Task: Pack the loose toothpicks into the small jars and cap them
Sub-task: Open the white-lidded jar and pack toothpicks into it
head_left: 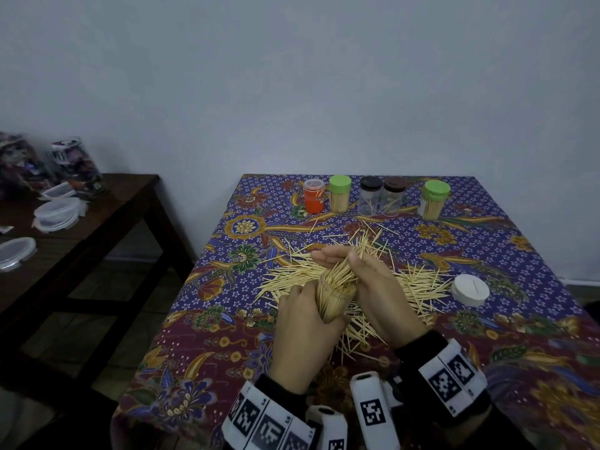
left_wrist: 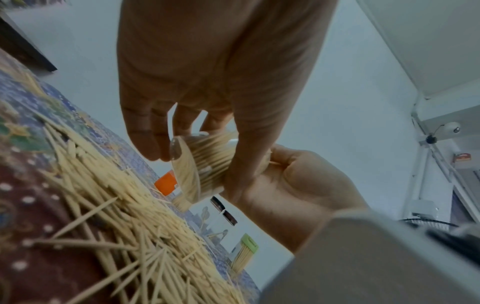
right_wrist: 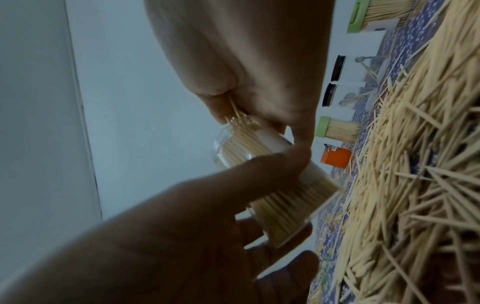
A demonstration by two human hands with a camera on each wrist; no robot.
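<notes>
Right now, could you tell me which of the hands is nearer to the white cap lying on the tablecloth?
Right. The right hand is at the jar mouth feeding in toothpicks, with the white cap just off to its right; the left hand grips the jar farther left.

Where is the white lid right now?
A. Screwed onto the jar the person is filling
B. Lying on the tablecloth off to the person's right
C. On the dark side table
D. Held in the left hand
B: the white lid lies flat on the tablecloth at the right edge of the toothpick pile, while the open jar sits in the left hand.
</notes>
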